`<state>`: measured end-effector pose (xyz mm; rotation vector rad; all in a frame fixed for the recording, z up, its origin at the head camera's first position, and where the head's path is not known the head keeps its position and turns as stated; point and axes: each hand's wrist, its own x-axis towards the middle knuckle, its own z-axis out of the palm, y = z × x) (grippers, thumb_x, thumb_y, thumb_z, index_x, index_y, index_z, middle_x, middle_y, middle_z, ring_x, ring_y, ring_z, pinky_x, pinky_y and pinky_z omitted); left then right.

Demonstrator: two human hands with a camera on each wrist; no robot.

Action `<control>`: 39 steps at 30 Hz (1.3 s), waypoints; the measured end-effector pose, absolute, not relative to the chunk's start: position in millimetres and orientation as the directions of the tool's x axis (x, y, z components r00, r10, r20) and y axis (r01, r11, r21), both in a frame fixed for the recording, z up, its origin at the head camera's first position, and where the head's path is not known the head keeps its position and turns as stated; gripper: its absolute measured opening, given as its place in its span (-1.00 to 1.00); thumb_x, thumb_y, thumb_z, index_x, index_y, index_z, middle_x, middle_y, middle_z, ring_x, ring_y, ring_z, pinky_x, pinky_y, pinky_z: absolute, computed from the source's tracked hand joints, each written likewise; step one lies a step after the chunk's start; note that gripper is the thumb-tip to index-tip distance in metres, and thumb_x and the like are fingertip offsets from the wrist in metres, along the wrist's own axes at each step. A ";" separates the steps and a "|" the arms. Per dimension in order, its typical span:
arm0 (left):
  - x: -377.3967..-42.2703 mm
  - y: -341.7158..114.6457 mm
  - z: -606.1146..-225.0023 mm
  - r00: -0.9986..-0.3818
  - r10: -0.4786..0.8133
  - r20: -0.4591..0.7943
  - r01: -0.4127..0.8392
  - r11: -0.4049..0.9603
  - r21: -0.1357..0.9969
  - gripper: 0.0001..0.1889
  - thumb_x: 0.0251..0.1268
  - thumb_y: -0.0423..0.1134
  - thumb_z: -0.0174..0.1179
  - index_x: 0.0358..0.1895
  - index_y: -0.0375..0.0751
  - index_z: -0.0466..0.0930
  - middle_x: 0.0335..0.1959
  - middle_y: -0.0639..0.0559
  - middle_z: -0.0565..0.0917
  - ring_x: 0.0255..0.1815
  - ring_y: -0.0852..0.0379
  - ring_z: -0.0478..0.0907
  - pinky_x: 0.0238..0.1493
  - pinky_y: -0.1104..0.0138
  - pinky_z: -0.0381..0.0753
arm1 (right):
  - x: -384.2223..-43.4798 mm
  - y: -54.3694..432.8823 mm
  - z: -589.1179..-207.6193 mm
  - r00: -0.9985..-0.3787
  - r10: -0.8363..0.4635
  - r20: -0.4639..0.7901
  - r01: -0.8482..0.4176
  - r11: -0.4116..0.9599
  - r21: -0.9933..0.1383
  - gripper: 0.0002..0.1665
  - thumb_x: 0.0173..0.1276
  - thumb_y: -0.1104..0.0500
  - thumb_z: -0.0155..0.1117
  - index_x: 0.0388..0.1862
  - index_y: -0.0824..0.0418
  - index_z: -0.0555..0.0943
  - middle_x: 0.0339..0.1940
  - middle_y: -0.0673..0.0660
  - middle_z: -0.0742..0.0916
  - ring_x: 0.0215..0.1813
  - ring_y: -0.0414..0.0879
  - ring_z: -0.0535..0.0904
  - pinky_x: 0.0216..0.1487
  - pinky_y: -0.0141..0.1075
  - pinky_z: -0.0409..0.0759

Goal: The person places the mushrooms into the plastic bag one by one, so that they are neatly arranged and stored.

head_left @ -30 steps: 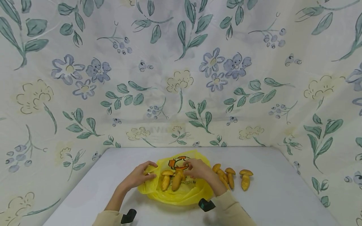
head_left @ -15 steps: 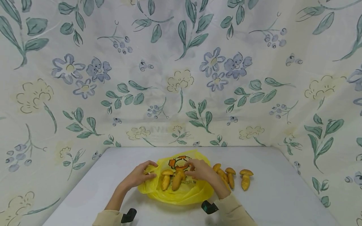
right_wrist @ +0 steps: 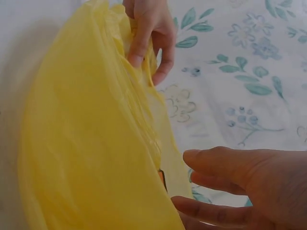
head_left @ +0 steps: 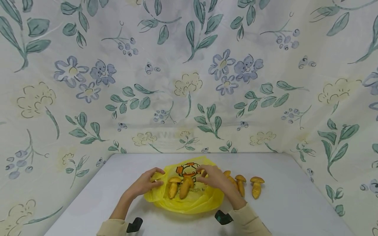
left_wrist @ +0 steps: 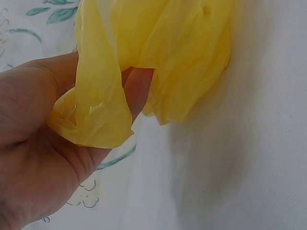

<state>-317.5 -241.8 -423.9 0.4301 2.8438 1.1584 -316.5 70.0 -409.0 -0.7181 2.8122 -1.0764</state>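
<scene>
A yellow plastic bag (head_left: 189,208) with an orange-and-black print lies spread on the table. Two tan mushrooms, a left one (head_left: 173,190) and a larger right one (head_left: 185,189), show within its outline, and part of another peeks out behind the larger one. My left hand (head_left: 144,183) holds the bag's left edge; in the left wrist view, a loop of the yellow film (left_wrist: 98,110) hangs between thumb and fingers. Over the bag's right side is my right hand (head_left: 215,177), fingers loosely bent, no mushroom between them. In the right wrist view its fingertips (right_wrist: 192,155) are near the bag's edge.
Right of the bag are more mushrooms: a few close together (head_left: 240,185), partly behind my right forearm, and a separate one (head_left: 257,188) farther right. The white table (head_left: 295,203) meets a floral-patterned cloth (head_left: 189,108) at the back.
My right hand has shifted a little to the right, away from the mushrooms on the bag. My left hand keeps its place at the bag's left edge.
</scene>
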 end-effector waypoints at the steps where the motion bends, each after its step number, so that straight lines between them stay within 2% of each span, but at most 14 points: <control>1: -317.7 -242.1 -424.2 -0.960 0.270 0.067 0.241 0.684 0.689 -0.66 0.26 -0.22 0.31 0.08 -0.12 0.53 0.20 -0.16 0.55 0.06 -0.03 0.42 0.02 0.17 0.50 | -316.2 71.4 -408.8 -0.893 -0.434 0.123 -0.408 0.660 -0.631 -0.60 0.36 0.08 0.32 0.11 0.20 0.59 -0.16 0.19 0.75 -0.26 -0.04 0.66 -0.35 -0.31 0.59; 7: -317.1 -242.8 -425.0 -0.962 0.266 0.067 0.238 0.689 0.684 -0.66 0.26 -0.22 0.31 0.09 -0.11 0.53 0.22 -0.15 0.54 0.09 -0.03 0.42 0.08 0.11 0.49 | -316.4 81.3 -407.9 -0.893 -0.423 0.154 -0.423 0.672 -0.608 -0.64 0.36 0.06 0.32 0.09 0.12 0.62 -0.21 0.14 0.75 -0.22 -0.07 0.63 -0.33 -0.31 0.53; 13: -315.6 -242.6 -424.7 -0.964 0.259 0.066 0.234 0.695 0.680 -0.66 0.26 -0.22 0.31 0.08 -0.11 0.54 0.22 -0.15 0.55 0.09 -0.03 0.43 0.09 0.09 0.48 | -316.4 86.8 -406.1 -0.901 -0.400 0.167 -0.415 0.688 -0.596 -0.56 0.33 0.00 0.35 0.12 0.13 0.61 -0.17 0.13 0.76 -0.25 -0.10 0.63 -0.31 -0.31 0.54; 19: -317.0 -242.6 -424.2 -0.962 0.266 0.068 0.239 0.690 0.684 -0.67 0.27 -0.24 0.30 0.09 -0.12 0.53 0.23 -0.16 0.55 0.10 -0.04 0.42 0.09 0.10 0.49 | -316.6 90.6 -404.2 -0.900 -0.401 0.169 -0.418 0.686 -0.596 -0.61 0.33 0.07 0.34 0.10 0.14 0.60 -0.16 0.17 0.76 -0.26 -0.10 0.64 -0.26 -0.26 0.60; 23: -317.7 -242.7 -422.3 -0.962 0.268 0.061 0.236 0.692 0.682 -0.66 0.28 -0.23 0.30 0.09 -0.11 0.53 0.24 -0.16 0.54 0.09 -0.03 0.42 0.08 0.11 0.49 | -316.7 95.8 -403.5 -0.904 -0.396 0.161 -0.410 0.696 -0.590 -0.61 0.35 0.08 0.33 0.11 0.16 0.59 -0.16 0.17 0.76 -0.34 -0.15 0.63 -0.29 -0.29 0.61; 29: -320.0 -243.5 -419.9 -0.962 0.266 0.064 0.237 0.692 0.682 -0.66 0.27 -0.22 0.30 0.10 -0.12 0.53 0.23 -0.16 0.54 0.05 -0.02 0.43 0.02 0.16 0.50 | -317.3 106.2 -399.9 -0.921 -0.367 0.134 -0.364 0.682 -0.634 -0.62 0.35 0.07 0.33 0.11 0.13 0.59 -0.15 0.15 0.74 -0.34 -0.17 0.63 -0.25 -0.27 0.64; 35: -318.6 -243.8 -422.7 -0.960 0.272 0.065 0.242 0.690 0.682 -0.67 0.30 -0.20 0.28 0.11 -0.09 0.53 0.26 -0.15 0.53 0.14 -0.05 0.42 0.15 0.03 0.46 | -318.7 117.0 -402.7 -0.931 -0.340 0.136 -0.342 0.675 -0.654 -0.62 0.36 0.09 0.31 0.12 0.15 0.59 -0.15 0.15 0.73 -0.37 -0.17 0.62 -0.24 -0.27 0.64; 39: -318.5 -242.8 -423.5 -0.962 0.265 0.064 0.238 0.699 0.675 -0.66 0.29 -0.20 0.29 0.10 -0.09 0.53 0.23 -0.15 0.54 0.09 -0.03 0.42 0.08 0.10 0.47 | -316.8 124.1 -404.1 -0.938 -0.325 0.124 -0.322 0.675 -0.663 -0.63 0.37 0.09 0.31 0.12 0.15 0.59 -0.15 0.15 0.73 -0.33 -0.15 0.63 -0.23 -0.26 0.64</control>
